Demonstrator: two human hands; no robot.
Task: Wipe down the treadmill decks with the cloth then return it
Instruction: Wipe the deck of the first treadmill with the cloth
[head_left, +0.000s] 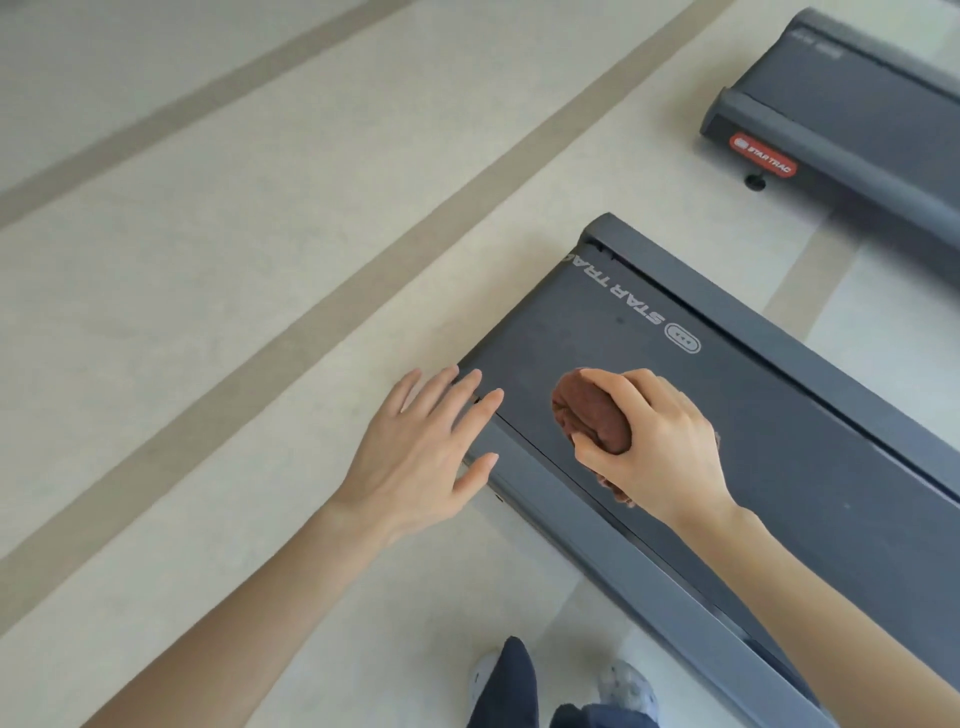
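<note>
Brown and soft, the cloth (587, 415) should be light and bunch easily, so keep it wadded under your palm rather than pinched by a corner. Your right grip (660, 441) is curled round it, pressing it onto the treadmill deck (779, 441) near the logo end, toward the near edge. Your left grip (415, 457) is spread flat, holding nothing, over that end's near corner.

The left hand (415, 452) is palm down, fingers straight and spread, thumb out. The right hand (660, 447) curls its fingers and thumb round a bunched cloth (587, 410). Both forearms are bare.
</note>
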